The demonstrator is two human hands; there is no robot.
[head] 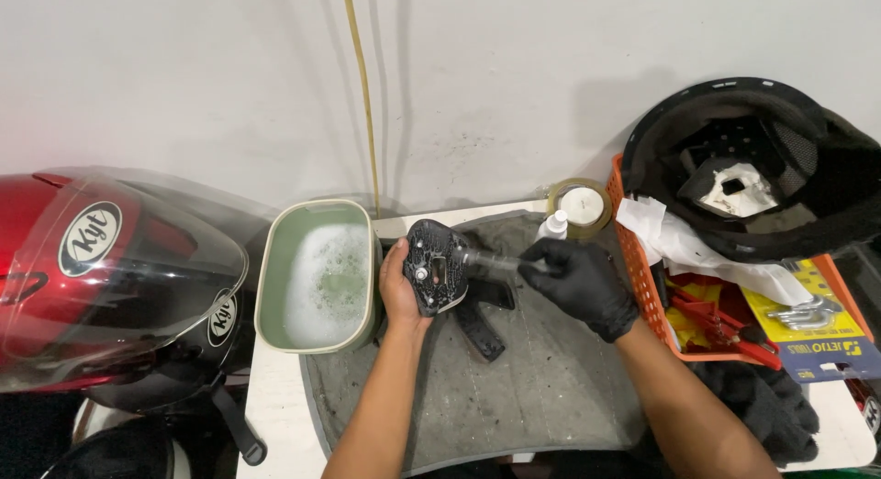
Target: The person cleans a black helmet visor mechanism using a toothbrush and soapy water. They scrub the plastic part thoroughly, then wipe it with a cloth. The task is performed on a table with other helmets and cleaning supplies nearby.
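Item: black plastic helmet part, light, rigid, likely wet-slick; I cupped its edge in my bare left hand, gloved right hand pinching a brush.

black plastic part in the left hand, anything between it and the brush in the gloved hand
Nothing visible stands between them. The left hand holds the black plastic part upright over the grey mat, and the brush in the gloved right hand already reaches the part's face. The green tub of soapy water sits off to the side.

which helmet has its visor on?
The red helmet at far left: a clear visor covers its front. The black helmet lies upturned on the orange basket at right, open side up, lining exposed, no visor showing.
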